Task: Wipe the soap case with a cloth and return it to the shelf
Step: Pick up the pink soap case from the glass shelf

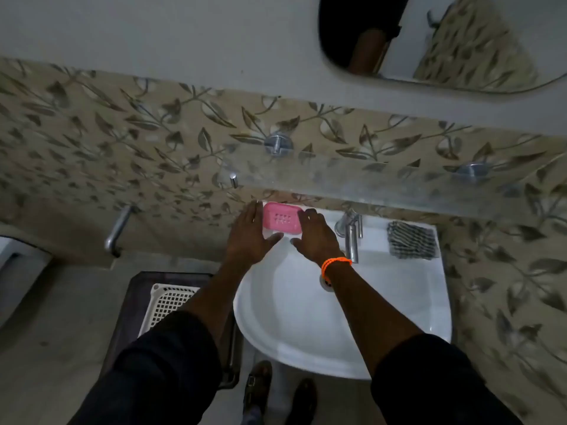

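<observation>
The pink soap case (281, 221), with a grid of drain holes, lies on the back left rim of the white sink (306, 317). My left hand (250, 237) is spread flat along the case's left side, fingers straight and thumb out beneath it. On the case's right side is my right hand (316, 237), with an orange band at the wrist; its fingertips touch the right edge. Neither hand has lifted the case. A folded striped cloth (411, 240) rests on the sink's back right rim. The glass shelf (383, 185) runs along the wall above the sink.
A chrome tap (351, 234) stands between my right hand and the cloth. Metal shelf brackets (277, 144) hold the glass. A mirror (429, 41) hangs at the upper right. A white lattice basket (171, 302) sits on the floor to the left, below a wall spout (118, 230).
</observation>
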